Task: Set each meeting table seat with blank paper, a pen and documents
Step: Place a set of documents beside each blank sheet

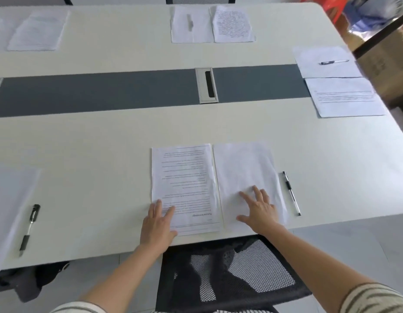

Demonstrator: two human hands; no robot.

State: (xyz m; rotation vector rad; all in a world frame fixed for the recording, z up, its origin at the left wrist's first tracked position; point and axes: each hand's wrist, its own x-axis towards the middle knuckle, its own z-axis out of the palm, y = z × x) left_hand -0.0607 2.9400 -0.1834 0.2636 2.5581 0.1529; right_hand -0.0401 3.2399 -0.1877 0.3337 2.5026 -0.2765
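Observation:
At the near table edge a printed document (184, 177) lies beside a blank sheet (243, 168). My left hand (157, 224) rests flat on the document's near left corner, fingers straight. My right hand (259, 211) presses flat on the blank sheet's near part, fingers spread. A pen (291, 192) lies on the table just right of the blank sheet, apart from my hand. To the left another blank sheet (8, 206) carries a black-capped pen (30, 229).
The white table (105, 143) has a grey centre strip with a cable port (206, 85). Paper sets lie at the far seat (212, 24), far left (38, 30) and right end (338, 86). A black mesh chair (230, 272) stands under the near edge.

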